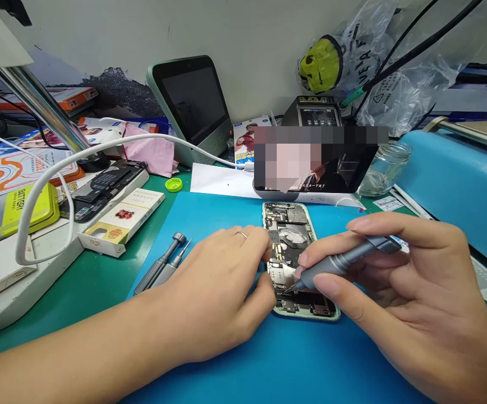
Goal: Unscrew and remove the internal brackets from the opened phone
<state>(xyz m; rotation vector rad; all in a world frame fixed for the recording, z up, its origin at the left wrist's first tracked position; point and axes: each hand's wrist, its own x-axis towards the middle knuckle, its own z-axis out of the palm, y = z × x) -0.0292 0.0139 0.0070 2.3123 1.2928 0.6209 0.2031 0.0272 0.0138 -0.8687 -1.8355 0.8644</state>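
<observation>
An opened phone (290, 224) with its inner boards bare lies on a blue mat (269, 365), long side pointing away from me. My left hand (218, 286) rests against the phone's left edge, fingers curled around it, a ring on one finger. My right hand (403, 292) pinches a grey precision screwdriver (344, 259) like a pen. Its tip touches the board in the phone's lower half.
Two spare screwdrivers (161, 268) lie on the mat's left edge. A cigarette pack (121, 221), another disassembled phone (104, 188), boxes and a white cable (50, 185) crowd the left. Behind the phone stand a playing screen (315, 163), a smart display (193, 106) and a glass jar (384, 168). A blue-covered unit (458, 185) rises at right.
</observation>
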